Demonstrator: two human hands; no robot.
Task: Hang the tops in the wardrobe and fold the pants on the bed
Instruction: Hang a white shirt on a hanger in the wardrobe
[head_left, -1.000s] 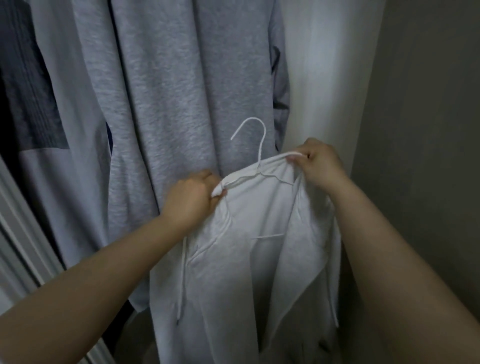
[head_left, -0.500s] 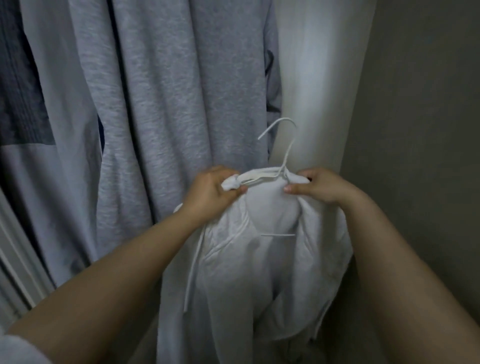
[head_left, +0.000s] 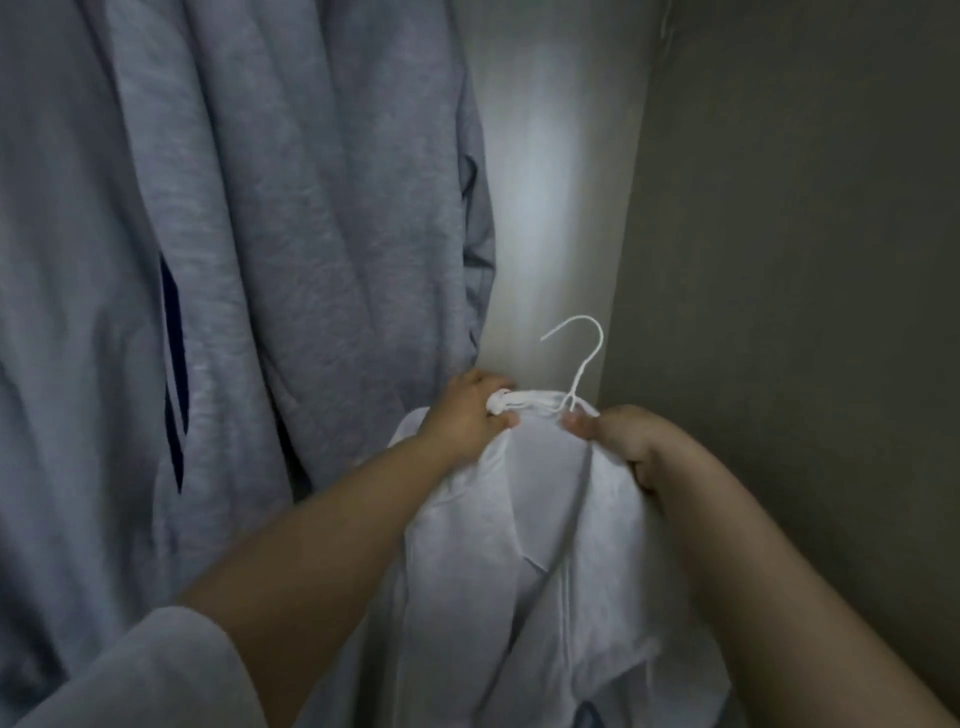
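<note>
Inside the wardrobe I see grey tops (head_left: 291, 249) hanging on the left and a pale back wall (head_left: 550, 182) on the right. My left hand (head_left: 467, 415) grips the bunched collar of a white top (head_left: 545, 545), near centre, and my right hand (head_left: 618, 436) pinches it beside the white hanger (head_left: 584, 364), whose hook pokes up free.

No text, label, brand, number or sign could be read anywhere in the view.
</note>
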